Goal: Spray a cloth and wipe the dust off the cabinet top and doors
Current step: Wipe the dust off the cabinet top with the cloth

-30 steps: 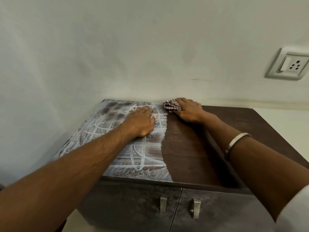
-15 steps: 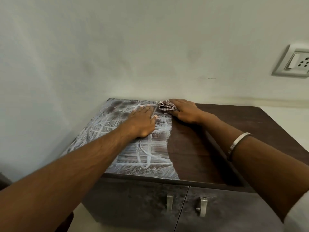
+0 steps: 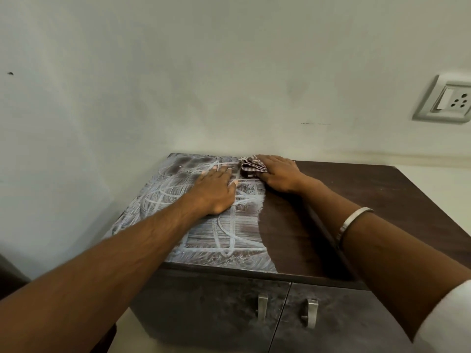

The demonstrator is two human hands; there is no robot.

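A dark brown cabinet top (image 3: 377, 197) stands against the wall; its left half is coated in white streaked dust (image 3: 158, 197) and its right half is bare wood. My right hand (image 3: 279, 174) presses a bunched checked cloth (image 3: 252, 165) onto the top at the back edge, right at the border of the dust. My left hand (image 3: 216, 189) lies flat, palm down, on the dusty part just left of the cloth. Two dusty doors (image 3: 204, 309) with metal handles (image 3: 262, 307) face me below.
A white wall rises directly behind the cabinet and on its left. A switch and socket plate (image 3: 446, 101) is mounted on the wall at the right. A metal bangle (image 3: 353, 220) circles my right wrist. A dark object edge shows at the lower left.
My right hand has slid the cloth a little leftward along the back edge, toward the dusty half. My left hand has stayed planted on the top.
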